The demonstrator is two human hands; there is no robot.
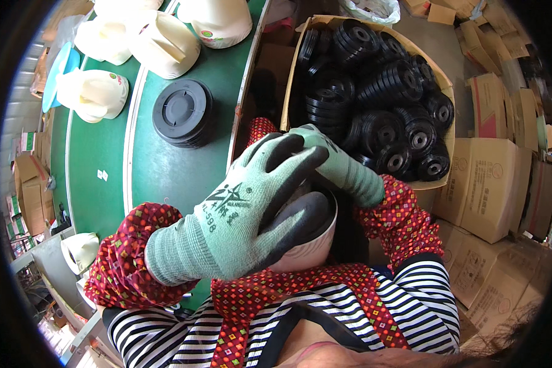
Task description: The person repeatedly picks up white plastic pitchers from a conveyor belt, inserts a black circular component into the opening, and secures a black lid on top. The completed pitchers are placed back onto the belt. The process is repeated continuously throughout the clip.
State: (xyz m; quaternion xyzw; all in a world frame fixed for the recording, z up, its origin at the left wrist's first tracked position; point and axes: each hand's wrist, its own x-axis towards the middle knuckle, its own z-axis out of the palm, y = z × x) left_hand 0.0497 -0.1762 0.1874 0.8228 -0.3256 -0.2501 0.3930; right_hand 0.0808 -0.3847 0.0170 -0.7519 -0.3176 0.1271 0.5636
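A cream-white plastic jug body (306,256) rests against my lap, its curved wall and part of its dark opening showing below my gloved fingers. My left hand (251,202), in a green knit glove with a black-coated palm, curls over its top with thumb and fingers bent around it. On the far right side, my right hand (328,156) wears a matching glove and closes around the jug; its fingertips are mostly hidden. Left of my hands, a stack of black round plastic bases (183,110) stands on the green work table (165,172).
Several cream jug bodies (165,46) stand at the table's far end, one beside a light-blue disc (56,73). An open carton (444,92) full of stacked black round bases is at right, beyond my right hand. Brown cardboard boxes (481,184) line the right side.
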